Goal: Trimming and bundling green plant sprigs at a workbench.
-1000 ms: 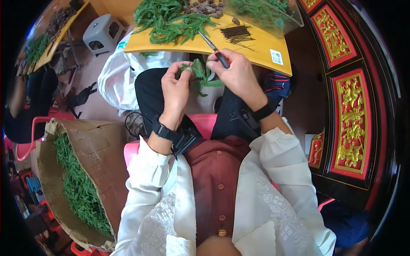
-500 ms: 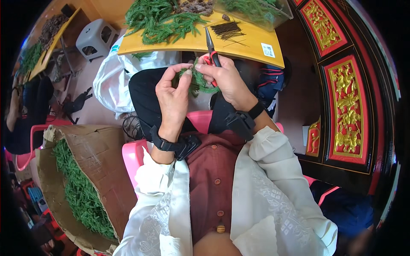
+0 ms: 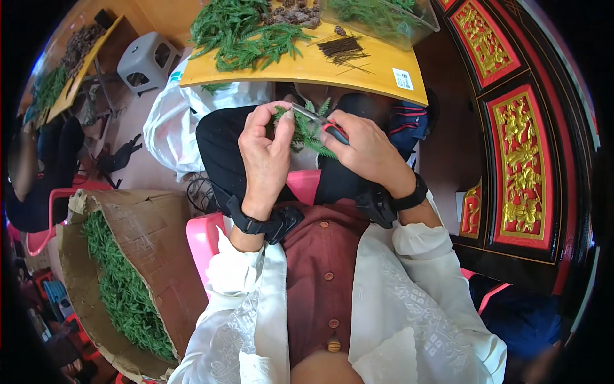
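Note:
My left hand (image 3: 263,150) pinches a green artificial pine sprig (image 3: 309,136) between thumb and forefinger, just in front of the table edge. Closed around the red and black handles of the long-nose pliers (image 3: 318,120) is my right hand (image 3: 372,150). The pliers point left, and their tips meet the sprig right beside my left thumb and fingertip. Whether the jaws grip a wire there is too small to tell. Sprig needles spread out below and behind the pliers.
On the yellow table (image 3: 256,77) lie a heap of pine sprigs (image 3: 240,38), pine cones (image 3: 300,14), thin brown wires (image 3: 341,48) and a clear bin (image 3: 384,22). A cardboard box (image 3: 144,243) of greenery stands at my left. Carved red-gold panels (image 3: 518,166) rise at right.
My right hand has turned the pliers from pointing up and away to pointing left, bringing their tips to the sprig at my left fingertips. My left hand keeps its pinch.

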The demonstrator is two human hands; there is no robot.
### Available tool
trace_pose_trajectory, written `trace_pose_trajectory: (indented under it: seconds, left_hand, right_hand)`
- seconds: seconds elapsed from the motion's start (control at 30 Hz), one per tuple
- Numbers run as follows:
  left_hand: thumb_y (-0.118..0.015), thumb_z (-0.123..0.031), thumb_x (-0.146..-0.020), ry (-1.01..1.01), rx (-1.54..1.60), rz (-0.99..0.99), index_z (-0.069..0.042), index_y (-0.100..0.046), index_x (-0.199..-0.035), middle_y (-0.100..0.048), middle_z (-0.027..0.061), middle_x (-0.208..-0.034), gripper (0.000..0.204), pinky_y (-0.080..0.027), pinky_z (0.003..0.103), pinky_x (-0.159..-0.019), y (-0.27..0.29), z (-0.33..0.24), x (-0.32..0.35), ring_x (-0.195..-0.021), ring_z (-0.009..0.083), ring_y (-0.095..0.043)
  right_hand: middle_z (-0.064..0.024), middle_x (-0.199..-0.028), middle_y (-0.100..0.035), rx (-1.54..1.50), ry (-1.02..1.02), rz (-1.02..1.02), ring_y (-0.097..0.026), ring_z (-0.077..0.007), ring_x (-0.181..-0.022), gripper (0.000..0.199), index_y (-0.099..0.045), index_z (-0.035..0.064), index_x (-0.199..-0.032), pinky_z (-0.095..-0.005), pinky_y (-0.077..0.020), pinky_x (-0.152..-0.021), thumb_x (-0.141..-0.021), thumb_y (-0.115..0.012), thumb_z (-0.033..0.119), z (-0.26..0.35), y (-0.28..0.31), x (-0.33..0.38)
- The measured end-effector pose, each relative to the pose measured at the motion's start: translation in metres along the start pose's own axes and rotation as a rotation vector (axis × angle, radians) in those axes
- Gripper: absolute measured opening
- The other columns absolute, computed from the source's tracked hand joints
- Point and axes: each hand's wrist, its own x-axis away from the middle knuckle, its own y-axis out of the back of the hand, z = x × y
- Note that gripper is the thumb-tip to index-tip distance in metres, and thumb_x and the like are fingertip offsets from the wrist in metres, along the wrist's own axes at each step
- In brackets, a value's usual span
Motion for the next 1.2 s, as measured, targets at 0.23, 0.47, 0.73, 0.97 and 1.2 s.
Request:
trace_pose_trajectory:
  seconds: [0.23,0.47,0.73,0.97,1.2]
  left_hand:
    - [-0.06,-0.009,-0.084,-0.069,-0.131,-0.009,0.001,-0.064,-0.093,-0.057,0.0075,-0.08,0.014,-0.041,0.025,-0.064,0.003,-0.003,-0.001,-0.073,0.0131,-0.052]
    - [-0.059,-0.009,-0.085,0.018,-0.038,0.025,0.002,-0.063,-0.092,-0.059,0.0047,-0.079,0.013,-0.041,0.024,-0.062,0.003,0.001,0.001,-0.069,0.0102,-0.05]
    - [-0.057,-0.008,-0.087,0.177,0.129,0.122,0.002,-0.061,-0.091,-0.055,-0.0042,-0.075,0.011,-0.038,0.018,-0.06,0.007,-0.008,0.0,-0.068,0.002,-0.046]
    - [-0.057,-0.007,-0.087,0.181,0.156,0.175,0.002,-0.061,-0.091,-0.056,-0.0034,-0.077,0.01,-0.039,0.018,-0.061,0.009,-0.012,-0.002,-0.069,0.0028,-0.046]
    - [-0.058,-0.009,-0.088,0.176,0.134,0.21,0.002,-0.06,-0.091,-0.055,-0.0039,-0.076,0.011,-0.039,0.019,-0.061,0.009,-0.016,-0.001,-0.069,0.0026,-0.046]
  right_hand:
    - [-0.0228,-0.08,-0.058,-0.019,-0.002,0.156,-0.056,-0.0425,-0.083,0.025,-0.054,-0.002,-0.092,-0.0446,-0.0432,-0.071,-0.087,-0.057,0.022,-0.008,-0.001,-0.002]
    - [-0.025,-0.086,-0.06,0.012,0.012,0.242,-0.056,-0.045,-0.086,0.025,-0.054,-0.002,-0.098,-0.0477,-0.0441,-0.074,-0.086,-0.056,0.02,-0.017,-0.005,-0.003]
    - [-0.0272,-0.086,-0.06,0.093,-0.017,0.19,-0.056,-0.0459,-0.085,0.025,-0.055,-0.0032,-0.098,-0.0505,-0.0445,-0.074,-0.084,-0.057,0.017,-0.006,-0.006,0.002]
    - [-0.0263,-0.078,-0.061,0.126,-0.029,0.132,-0.057,-0.0461,-0.078,0.022,-0.056,-0.0033,-0.089,-0.0511,-0.0454,-0.069,-0.083,-0.059,0.018,0.004,-0.003,0.006]
    - [-0.0257,-0.072,-0.06,0.17,-0.057,0.068,-0.058,-0.0453,-0.072,0.022,-0.057,-0.003,-0.08,-0.051,-0.0458,-0.066,-0.081,-0.061,0.019,0.01,-0.003,0.011]
